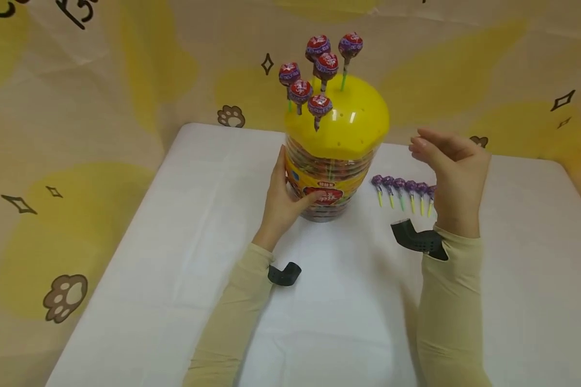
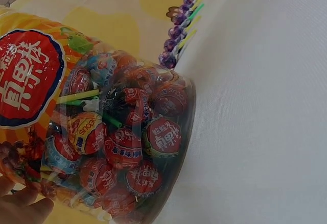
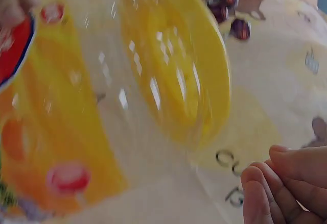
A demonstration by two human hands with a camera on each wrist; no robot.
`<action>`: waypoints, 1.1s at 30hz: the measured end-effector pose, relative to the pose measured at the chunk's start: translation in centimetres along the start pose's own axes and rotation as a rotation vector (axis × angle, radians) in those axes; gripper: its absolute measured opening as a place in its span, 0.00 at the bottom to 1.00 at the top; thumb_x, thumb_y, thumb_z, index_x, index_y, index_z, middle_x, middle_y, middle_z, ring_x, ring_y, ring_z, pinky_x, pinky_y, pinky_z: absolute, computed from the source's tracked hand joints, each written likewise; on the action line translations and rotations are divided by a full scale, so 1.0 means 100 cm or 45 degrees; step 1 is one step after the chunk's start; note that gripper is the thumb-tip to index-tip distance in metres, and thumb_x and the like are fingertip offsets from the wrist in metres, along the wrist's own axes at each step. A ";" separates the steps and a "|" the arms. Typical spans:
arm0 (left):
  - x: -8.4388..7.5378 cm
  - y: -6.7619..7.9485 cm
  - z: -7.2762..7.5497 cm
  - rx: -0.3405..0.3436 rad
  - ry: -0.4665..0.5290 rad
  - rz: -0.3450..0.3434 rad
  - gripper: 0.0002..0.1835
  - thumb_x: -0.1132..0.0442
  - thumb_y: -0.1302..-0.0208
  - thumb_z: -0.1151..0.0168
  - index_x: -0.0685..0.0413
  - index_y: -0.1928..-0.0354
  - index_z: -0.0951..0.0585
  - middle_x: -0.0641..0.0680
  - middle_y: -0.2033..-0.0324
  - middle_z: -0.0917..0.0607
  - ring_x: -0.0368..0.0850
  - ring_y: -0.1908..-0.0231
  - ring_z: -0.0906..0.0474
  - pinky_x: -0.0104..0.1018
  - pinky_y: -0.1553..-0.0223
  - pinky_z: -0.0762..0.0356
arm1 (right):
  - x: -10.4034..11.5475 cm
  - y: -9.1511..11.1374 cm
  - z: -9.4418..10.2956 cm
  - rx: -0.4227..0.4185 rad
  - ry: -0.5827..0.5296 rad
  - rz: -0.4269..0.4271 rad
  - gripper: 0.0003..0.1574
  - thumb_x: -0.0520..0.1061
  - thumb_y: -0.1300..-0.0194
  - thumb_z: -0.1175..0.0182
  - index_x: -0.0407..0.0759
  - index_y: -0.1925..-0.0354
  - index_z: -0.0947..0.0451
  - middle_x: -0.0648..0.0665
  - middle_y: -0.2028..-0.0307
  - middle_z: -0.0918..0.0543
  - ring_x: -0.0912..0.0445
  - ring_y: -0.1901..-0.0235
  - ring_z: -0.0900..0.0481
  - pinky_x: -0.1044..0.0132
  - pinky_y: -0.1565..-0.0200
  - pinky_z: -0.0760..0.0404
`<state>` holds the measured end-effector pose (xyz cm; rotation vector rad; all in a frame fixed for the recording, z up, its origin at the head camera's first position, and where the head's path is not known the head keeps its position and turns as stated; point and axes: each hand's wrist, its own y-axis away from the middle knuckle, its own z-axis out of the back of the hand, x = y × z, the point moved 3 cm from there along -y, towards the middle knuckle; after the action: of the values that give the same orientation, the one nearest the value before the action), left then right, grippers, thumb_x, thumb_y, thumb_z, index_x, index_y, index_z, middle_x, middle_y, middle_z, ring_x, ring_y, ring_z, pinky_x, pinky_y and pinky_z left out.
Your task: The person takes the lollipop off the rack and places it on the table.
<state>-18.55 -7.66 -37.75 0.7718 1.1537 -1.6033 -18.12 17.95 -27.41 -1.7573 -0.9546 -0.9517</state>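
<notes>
A clear candy jar (image 1: 330, 167) with a yellow domed lid (image 1: 358, 121) stands tilted on the table. My left hand (image 1: 283, 207) holds it low on the side, thumb across the label. Several wrapped lollipops (image 1: 319, 106) stand upright in the lid by their sticks, grouped at its left and back. In the left wrist view, red and blue wrapped lollipops (image 2: 122, 147) fill the jar's lower part. My right hand (image 1: 457, 172) is raised to the right of the lid, apart from it, fingers loosely bent and thumb near the fingertips. Nothing shows between its fingertips (image 3: 278, 155).
A row of purple-wrapped lollipops (image 1: 399, 185) lies on the white table (image 1: 319, 322) right of the jar, partly hidden by my right hand. A patterned yellow and beige cloth (image 1: 184, 70) hangs behind and beside the table.
</notes>
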 end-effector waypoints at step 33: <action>-0.002 0.002 0.001 -0.010 -0.025 0.008 0.57 0.56 0.46 0.29 0.47 0.25 0.60 0.55 0.29 0.47 0.47 0.31 0.48 0.42 0.33 0.43 | 0.020 -0.034 -0.117 0.195 0.303 0.231 0.10 0.33 0.48 0.31 0.34 0.64 0.15 0.43 0.64 0.14 0.54 0.63 0.17 0.66 0.53 0.19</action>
<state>-18.31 -7.67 -37.59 0.7524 1.1420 -1.5964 -22.68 8.53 -20.92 -1.5342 -0.6846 -0.9215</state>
